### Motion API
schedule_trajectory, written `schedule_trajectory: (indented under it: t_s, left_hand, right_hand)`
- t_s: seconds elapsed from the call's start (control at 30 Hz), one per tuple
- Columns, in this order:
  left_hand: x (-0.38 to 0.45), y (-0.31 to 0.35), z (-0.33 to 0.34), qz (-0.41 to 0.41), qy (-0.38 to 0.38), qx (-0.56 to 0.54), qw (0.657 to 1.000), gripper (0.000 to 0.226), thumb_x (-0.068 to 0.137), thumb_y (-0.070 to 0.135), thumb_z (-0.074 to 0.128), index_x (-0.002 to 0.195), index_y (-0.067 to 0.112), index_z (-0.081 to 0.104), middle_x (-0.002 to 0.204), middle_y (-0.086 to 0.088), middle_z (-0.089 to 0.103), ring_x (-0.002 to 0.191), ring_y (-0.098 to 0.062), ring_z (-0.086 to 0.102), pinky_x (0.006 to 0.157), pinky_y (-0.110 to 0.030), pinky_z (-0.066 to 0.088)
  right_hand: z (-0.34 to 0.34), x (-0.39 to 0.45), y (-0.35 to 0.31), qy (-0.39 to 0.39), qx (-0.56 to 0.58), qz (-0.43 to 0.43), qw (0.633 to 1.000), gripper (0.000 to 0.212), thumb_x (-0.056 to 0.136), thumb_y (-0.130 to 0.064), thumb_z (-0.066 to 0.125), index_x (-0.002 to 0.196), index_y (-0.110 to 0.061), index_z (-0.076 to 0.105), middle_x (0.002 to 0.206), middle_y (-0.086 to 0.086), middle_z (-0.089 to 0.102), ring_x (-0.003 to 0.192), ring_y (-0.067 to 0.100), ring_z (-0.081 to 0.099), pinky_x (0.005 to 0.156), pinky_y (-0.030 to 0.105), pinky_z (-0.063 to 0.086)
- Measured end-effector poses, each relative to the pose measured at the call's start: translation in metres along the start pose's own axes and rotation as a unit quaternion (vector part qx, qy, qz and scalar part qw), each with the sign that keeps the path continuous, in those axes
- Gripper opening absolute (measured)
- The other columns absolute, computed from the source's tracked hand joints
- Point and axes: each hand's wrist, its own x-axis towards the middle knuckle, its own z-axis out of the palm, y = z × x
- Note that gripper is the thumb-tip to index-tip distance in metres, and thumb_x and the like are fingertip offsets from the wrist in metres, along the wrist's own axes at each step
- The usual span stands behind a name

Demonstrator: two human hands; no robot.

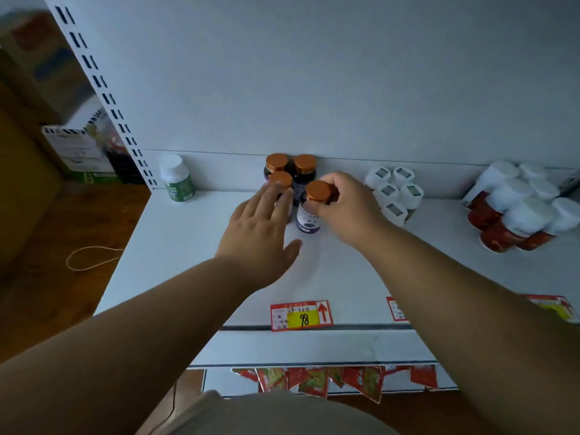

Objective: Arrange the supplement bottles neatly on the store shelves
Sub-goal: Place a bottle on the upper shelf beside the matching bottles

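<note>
Our left hand [262,229] covers most of one copper-capped bottle [280,180], so we cannot read its label, and at the right edge the red bottles with white caps [514,215] are partly cut off. Our left fingers are straight and lie against that bottle, holding nothing. Our right hand [346,204] is curled around the cap of the front purple bottle [309,215], which stands upright on the white shelf [361,271], just beside two more copper-capped bottles [292,166] at the back wall
</note>
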Motion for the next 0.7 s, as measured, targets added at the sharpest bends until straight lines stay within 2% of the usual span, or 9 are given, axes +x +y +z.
schedule_trajectory:
  t_s: [0.1,0.23,0.37,0.43,0.5,0.6,0.7]
  left_hand:
    - [0.021,-0.016,0.002,0.031,-0.017,0.012,0.999,0.086,0.095,0.054,0.042,0.156,0.018,-0.008,0.164,-0.002,-0.010,0.149,-0.019,-0.014,0.117,-0.035,-0.005]
    - [0.030,-0.025,0.005,0.052,-0.021,0.003,0.998,0.085,0.095,0.048,0.045,0.156,0.018,-0.005,0.164,0.000,-0.006,0.150,-0.018,-0.012,0.116,-0.032,-0.007]
    - [0.028,-0.027,0.006,0.056,-0.021,-0.007,0.998,0.085,0.095,0.048,0.046,0.156,0.019,-0.006,0.164,-0.001,-0.007,0.150,-0.019,-0.013,0.120,-0.036,-0.002]
    - [0.028,-0.028,0.004,0.059,-0.027,-0.015,0.998,0.085,0.095,0.048,0.047,0.156,0.018,-0.004,0.164,-0.002,-0.005,0.150,-0.019,-0.011,0.122,-0.037,-0.001]
    - [0.022,-0.028,0.000,0.063,-0.011,-0.023,0.998,0.083,0.093,0.045,0.050,0.156,0.016,0.004,0.164,-0.005,0.003,0.151,-0.020,-0.005,0.122,-0.039,0.004]
    - [0.003,-0.020,-0.005,0.072,0.034,-0.030,0.996,0.078,0.089,0.039,0.059,0.153,0.013,0.023,0.161,-0.008,0.022,0.149,-0.025,0.015,0.120,-0.040,0.011]
    - [-0.025,0.002,-0.005,0.082,0.040,-0.023,0.996,0.074,0.089,0.039,0.059,0.151,0.012,0.029,0.157,-0.010,0.031,0.145,-0.029,0.027,0.116,-0.038,0.014]
  right_hand:
    - [0.011,0.020,-0.003,0.004,-0.029,-0.015,0.999,0.028,0.082,-0.028,0.079,0.108,-0.024,0.067,0.099,-0.006,0.071,0.092,0.015,0.065,0.079,0.031,0.053]
    - [0.017,0.031,-0.002,0.019,-0.035,-0.018,0.999,0.032,0.083,-0.026,0.078,0.112,-0.018,0.067,0.104,-0.002,0.071,0.094,0.017,0.065,0.085,0.039,0.055]
    - [0.019,0.025,-0.005,0.038,-0.053,-0.017,0.998,0.049,0.084,-0.028,0.077,0.126,-0.015,0.056,0.120,0.005,0.060,0.109,0.023,0.059,0.094,0.043,0.051]
    - [0.018,0.017,-0.008,0.050,-0.060,-0.009,0.997,0.059,0.085,-0.033,0.076,0.134,-0.015,0.049,0.128,0.007,0.054,0.117,0.023,0.055,0.096,0.037,0.047]
    - [0.014,0.005,-0.011,0.070,-0.058,-0.001,0.996,0.063,0.086,-0.038,0.073,0.138,-0.016,0.044,0.133,0.007,0.049,0.122,0.021,0.051,0.094,0.031,0.044]
    - [0.005,-0.022,-0.017,0.071,-0.056,-0.003,0.996,0.055,0.090,-0.039,0.069,0.137,-0.021,0.044,0.135,0.003,0.049,0.121,0.017,0.051,0.091,0.026,0.043]
    - [-0.011,-0.059,-0.017,0.073,-0.045,-0.033,0.996,0.045,0.092,-0.038,0.066,0.131,-0.021,0.051,0.128,0.000,0.052,0.117,0.015,0.053,0.097,0.036,0.049]
